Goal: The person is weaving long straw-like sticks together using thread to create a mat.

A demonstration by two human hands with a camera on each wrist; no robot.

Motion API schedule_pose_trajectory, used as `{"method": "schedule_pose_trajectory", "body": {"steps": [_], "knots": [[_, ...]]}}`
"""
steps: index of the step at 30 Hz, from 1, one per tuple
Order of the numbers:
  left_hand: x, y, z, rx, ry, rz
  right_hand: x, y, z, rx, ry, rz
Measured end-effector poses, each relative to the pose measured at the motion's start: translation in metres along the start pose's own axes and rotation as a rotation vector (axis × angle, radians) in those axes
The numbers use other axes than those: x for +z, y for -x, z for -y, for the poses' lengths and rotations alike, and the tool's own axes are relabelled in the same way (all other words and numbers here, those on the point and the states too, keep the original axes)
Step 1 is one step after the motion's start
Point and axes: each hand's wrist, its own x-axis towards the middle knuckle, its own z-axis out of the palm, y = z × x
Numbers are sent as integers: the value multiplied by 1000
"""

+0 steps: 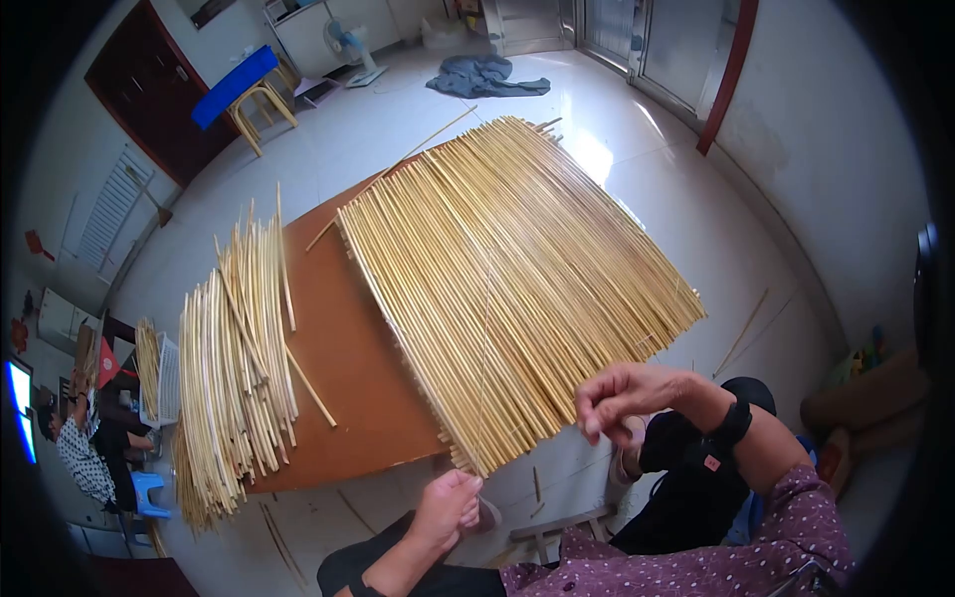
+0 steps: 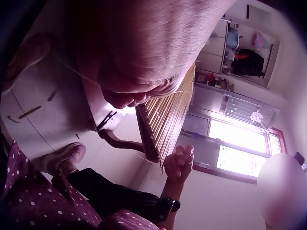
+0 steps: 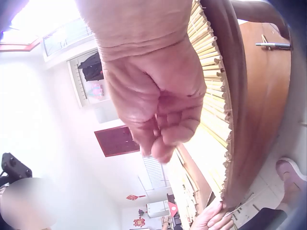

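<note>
Two-handedly, seemingly, binding a golden cane-stick mat (image 1: 557, 259): pinching thin pale thread (image 1: 485, 338) with left hand (image 1: 445, 507), curling right hand (image 1: 635, 393), unclear whether gripping; probably needing tautening next.

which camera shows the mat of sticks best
The head view: it shows nearly the whole mat of sticks from above. The left wrist view shows a narrow, slanted wedge, partly behind the left hand; the right wrist view mainly shows one edge, partly behind the right hand.

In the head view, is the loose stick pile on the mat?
No, the loose stick pile lies left of the mat, with brown tabletop showing between them.
</note>
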Motion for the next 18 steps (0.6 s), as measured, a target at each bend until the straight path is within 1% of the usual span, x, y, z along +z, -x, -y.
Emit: {"method": "schedule_pose_trajectory", "body": {"steps": [2, 4, 5, 6, 8, 10, 12, 18], "knots": [[4, 2, -4, -7, 3, -6, 0, -6, 7, -225, 10, -371], [5, -2, -7, -22, -14, -16, 1, -15, 6, -298, 19, -581], [4, -7, -10, 10, -13, 10, -4, -20, 7, -352, 35, -606], [2, 2, -2, 7, 0, 12, 1, -24, -1, -378, 15, -620], [2, 0, -1, 30, -52, 11, -1, -26, 3, -377, 12, -631], [0, 0, -2, 13, -62, 4, 7, -28, 0, -401, 67, -641], [0, -1, -3, 16, -69, 11, 14, -27, 2, -387, 52, -658], [-4, 2, -6, 5, -86, 58, 16, -26, 4, -371, 193, -703]]}}
